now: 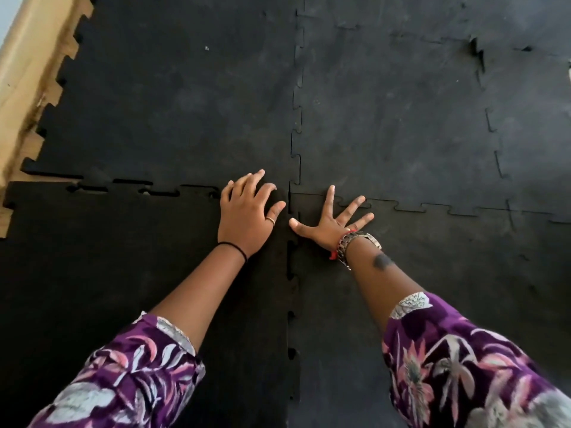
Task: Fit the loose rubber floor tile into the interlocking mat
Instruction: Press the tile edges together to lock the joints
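The black interlocking rubber mat (386,112) fills most of the floor. The loose tile (108,257) is the near-left one; its far edge shows open gaps between the teeth, and its right seam is partly gapped too. My left hand (247,211) rests palm-down on the loose tile's far-right corner, fingers bent and slightly apart. My right hand (333,220) lies flat with fingers spread wide on the near-right tile (432,273), just right of the seam where the corners meet. Neither hand holds anything.
Bare wooden floor (27,75) shows along the left, beside the mat's toothed edge. A seam at the far right (475,50) looks slightly lifted. My purple patterned sleeves cover the lower corners of the view.
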